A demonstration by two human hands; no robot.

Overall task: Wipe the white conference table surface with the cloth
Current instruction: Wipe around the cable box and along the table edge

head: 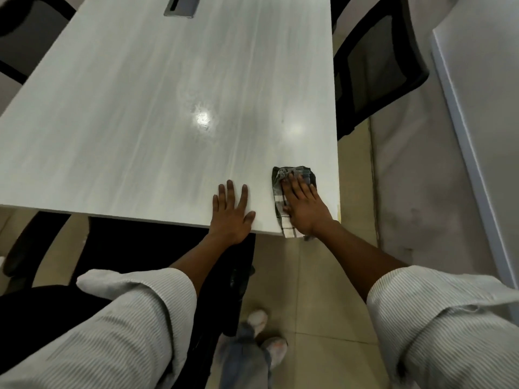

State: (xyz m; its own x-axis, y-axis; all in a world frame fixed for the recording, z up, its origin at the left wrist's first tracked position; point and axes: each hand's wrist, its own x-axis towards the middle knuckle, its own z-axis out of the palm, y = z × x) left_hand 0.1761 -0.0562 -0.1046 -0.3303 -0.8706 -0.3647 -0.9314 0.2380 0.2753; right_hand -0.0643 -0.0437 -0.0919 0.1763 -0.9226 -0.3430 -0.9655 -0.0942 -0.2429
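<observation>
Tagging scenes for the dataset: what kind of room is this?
Most likely an office meeting room: a long white table with a cable port set in its top, black mesh office chairs along its sides, and a tiled floor.

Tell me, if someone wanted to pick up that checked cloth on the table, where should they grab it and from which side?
Probably the near end of the cloth, which droops over the table edge at the corner. Coming from below and in front, fingers could pinch that hanging flap from both faces. The rest lies flat, pressed under the right hand, so little else is free to grip.
</observation>
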